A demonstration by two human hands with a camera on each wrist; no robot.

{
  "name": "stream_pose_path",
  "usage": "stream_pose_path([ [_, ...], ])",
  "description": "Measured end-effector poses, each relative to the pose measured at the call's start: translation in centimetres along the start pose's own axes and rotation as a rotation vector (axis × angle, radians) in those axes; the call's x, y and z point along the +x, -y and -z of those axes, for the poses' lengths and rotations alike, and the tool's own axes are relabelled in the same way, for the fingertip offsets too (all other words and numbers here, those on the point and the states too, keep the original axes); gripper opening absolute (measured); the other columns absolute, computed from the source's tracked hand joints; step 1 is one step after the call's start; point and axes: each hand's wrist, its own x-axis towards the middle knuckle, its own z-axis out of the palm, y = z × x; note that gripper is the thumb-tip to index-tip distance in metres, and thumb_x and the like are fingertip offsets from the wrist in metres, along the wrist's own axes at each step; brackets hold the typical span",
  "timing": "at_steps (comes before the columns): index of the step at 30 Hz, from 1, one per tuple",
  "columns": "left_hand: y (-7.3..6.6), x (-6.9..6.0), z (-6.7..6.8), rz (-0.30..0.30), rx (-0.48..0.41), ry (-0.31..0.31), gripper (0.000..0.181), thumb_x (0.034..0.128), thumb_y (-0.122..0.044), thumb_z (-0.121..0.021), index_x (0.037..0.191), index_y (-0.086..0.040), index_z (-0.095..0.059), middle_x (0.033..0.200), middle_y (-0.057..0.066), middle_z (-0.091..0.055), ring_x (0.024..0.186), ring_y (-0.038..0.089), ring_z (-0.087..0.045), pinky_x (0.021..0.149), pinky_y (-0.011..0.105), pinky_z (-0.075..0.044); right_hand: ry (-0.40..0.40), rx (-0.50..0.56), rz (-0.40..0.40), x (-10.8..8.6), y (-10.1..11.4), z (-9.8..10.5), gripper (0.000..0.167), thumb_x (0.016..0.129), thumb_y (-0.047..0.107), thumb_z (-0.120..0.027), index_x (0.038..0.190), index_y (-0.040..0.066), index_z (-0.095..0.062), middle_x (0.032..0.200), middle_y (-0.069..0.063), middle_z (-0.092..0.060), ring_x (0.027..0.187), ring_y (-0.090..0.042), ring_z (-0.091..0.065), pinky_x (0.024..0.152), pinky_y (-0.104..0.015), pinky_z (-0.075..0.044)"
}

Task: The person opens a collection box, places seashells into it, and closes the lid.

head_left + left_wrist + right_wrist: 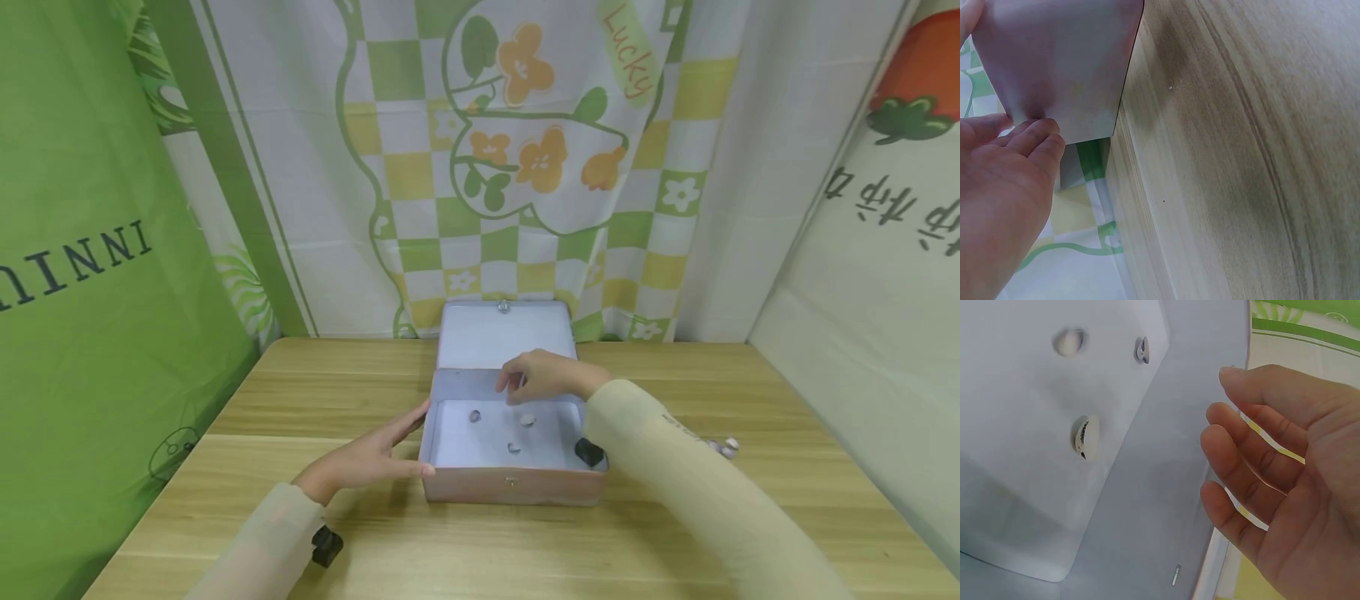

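Against the left hand [375,457], the box [517,493] has smooth walls with a soft sheen, thin painted metal perhaps, though from where I stand stiff card is possible. The clasp [511,482] to the right of that hand is shiny metal. Below the right hand [546,375], the shells [1091,439] are pale and smooth-backed, with rough dark seams. Under both hands spreads the table [390,554], smooth and wood-grained. Past them hangs the curtain [300,150], matt creased cloth; each sleeve [690,458] is matt cloth too.
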Motion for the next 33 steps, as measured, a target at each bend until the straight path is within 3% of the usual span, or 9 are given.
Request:
stream_pose_path([
  [14, -0.1, 0.0, 0.0, 0.017, -0.006, -0.001, 0.102, 0.0924, -0.035, -0.074, 0.162, -0.011, -0.003, 0.167, 0.008, -0.005, 0.150, 0.030, -0.013, 0.119, 0.049, -0.016, -0.006, -0.021, 0.046, -2.0, -0.5, 1.4, 0.020, 0.091, 0.014, -0.072, 0.111, 0.011, -0.072, 0.094, 0.005, -0.066, 0.090, -0.013, -0.062, 0.083, -0.032, -0.053],
  [25, 0.1, 0.1, 0.1, -0.015, 0.007, 0.000, 0.101, 0.0938, -0.034, -0.073, 0.161, -0.007, -0.003, 0.166, 0.015, -0.005, 0.150, 0.036, -0.013, 0.118, 0.054, -0.016, -0.049, -0.003, 0.036, -6.0, -1.5, 2.6, 0.019, 0.094, 0.014, -0.069, 0.113, 0.012, -0.071, 0.096, 0.004, -0.067, 0.092, -0.015, -0.062, 0.080, -0.032, -0.054],
  [33, 0.0, 0.0, 0.0, 0.009, 0.003, -0.004, 0.103, 0.0921, -0.035, -0.074, 0.162, -0.011, -0.003, 0.167, 0.010, -0.005, 0.150, 0.031, -0.013, 0.119, 0.051, -0.016, -0.109, 0.009, 0.061, -9.1, -3.7, 3.3, 0.016, 0.094, 0.012, -0.069, 0.109, 0.009, -0.072, 0.094, 0.003, -0.068, 0.088, -0.017, -0.064, 0.079, -0.033, -0.055],
])
